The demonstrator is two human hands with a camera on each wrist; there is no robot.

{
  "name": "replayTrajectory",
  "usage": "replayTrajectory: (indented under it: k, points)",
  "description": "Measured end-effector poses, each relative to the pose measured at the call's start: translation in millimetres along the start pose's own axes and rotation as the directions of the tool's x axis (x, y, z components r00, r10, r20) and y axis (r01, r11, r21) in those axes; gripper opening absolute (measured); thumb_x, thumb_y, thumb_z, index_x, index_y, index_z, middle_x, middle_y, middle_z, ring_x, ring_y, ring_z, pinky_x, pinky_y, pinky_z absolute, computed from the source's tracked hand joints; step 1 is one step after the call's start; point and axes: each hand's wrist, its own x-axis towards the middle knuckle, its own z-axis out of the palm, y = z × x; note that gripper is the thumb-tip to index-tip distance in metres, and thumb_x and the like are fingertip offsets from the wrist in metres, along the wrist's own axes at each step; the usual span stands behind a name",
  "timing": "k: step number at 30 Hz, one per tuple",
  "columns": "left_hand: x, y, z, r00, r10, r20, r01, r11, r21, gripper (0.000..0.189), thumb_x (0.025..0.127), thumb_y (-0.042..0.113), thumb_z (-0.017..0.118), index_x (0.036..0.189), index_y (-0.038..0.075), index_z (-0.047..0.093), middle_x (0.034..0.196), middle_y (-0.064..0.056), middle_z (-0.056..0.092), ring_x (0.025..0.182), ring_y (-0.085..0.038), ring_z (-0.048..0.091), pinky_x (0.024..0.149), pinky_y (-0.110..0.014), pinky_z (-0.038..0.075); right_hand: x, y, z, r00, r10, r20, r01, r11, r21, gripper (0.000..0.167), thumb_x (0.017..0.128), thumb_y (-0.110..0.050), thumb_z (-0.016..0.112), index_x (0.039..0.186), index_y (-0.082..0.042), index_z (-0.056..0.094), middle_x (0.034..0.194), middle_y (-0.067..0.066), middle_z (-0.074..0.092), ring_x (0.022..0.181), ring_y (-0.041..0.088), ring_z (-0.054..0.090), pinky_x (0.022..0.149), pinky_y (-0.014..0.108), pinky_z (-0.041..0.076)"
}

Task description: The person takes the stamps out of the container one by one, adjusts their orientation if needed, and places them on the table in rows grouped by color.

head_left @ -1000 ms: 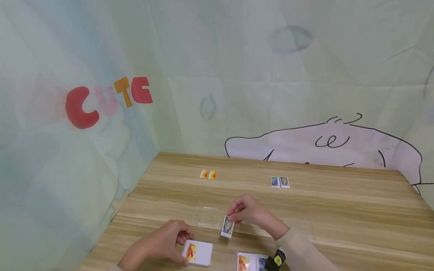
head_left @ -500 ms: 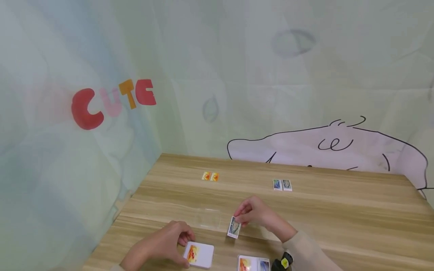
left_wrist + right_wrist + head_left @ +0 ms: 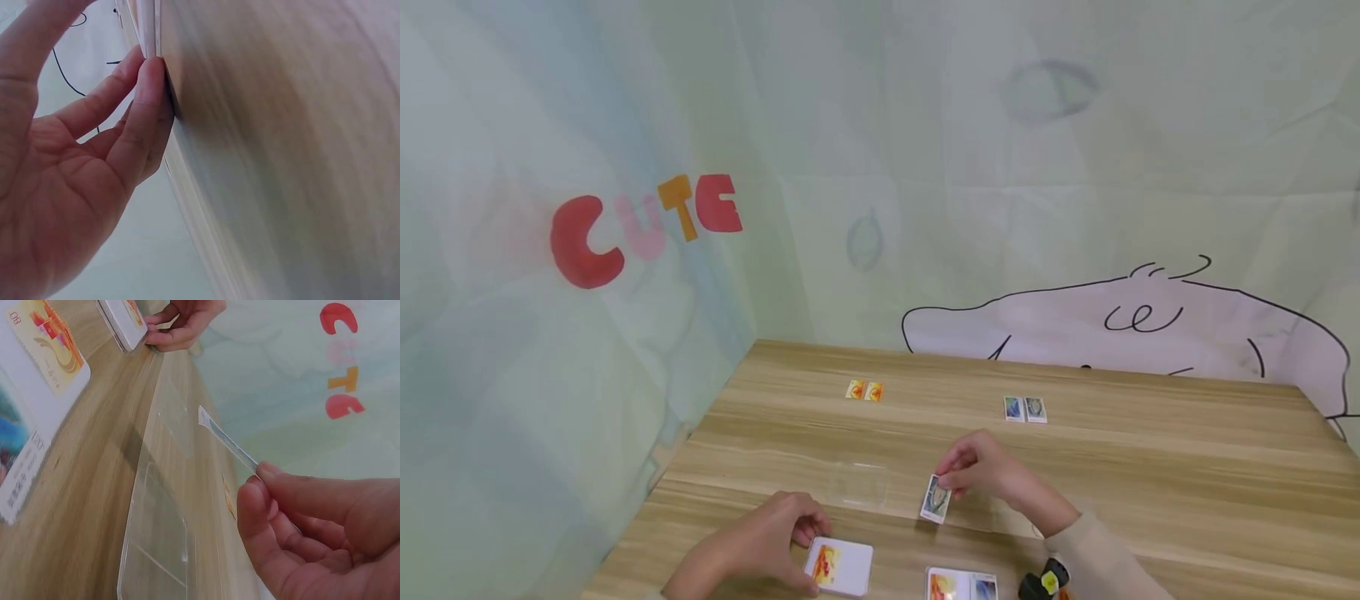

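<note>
Ahead of the right hand (image 3: pixel 985 471), bare bench (image 3: pixel 943 412) runs between orange stamps (image 3: pixel 874 392) and blue stamps (image 3: pixel 1035 409); near-left, the left hand (image 3: pixel 767 533) and white stack (image 3: pixel 853 568) obstruct.

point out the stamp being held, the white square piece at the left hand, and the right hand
Held stamp (image 3: pixel 936 502): head view, middle of its printed face
White square piece (image 3: pixel 855 568): head view, bare white top
Right hand (image 3: pixel 988 471): head view, back of the hand
</note>
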Motion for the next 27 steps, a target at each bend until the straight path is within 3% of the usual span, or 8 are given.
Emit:
replayTrajectory:
  k: [27]
  points:
    - [-0.4, -0.6, 0.3, 1.0, -0.006, 0.002, 0.006, 1.0, -0.026, 0.048, 0.065, 0.018, 0.094, 0.102, 0.008, 0.065, 0.096, 0.003, 0.06, 0.083, -0.007, 0.057, 0.074, -0.024, 0.053, -19.9, 5, -39, 0.999, -0.008, -0.034, 0.008, 1.0, -0.005, 0.009, 0.086, 0.006, 0.072, 0.091, 0.013, 0.068, 0.079, 0.012, 0.07, 0.066, 0.02, 0.066, 0.064, 0.036, 0.059]
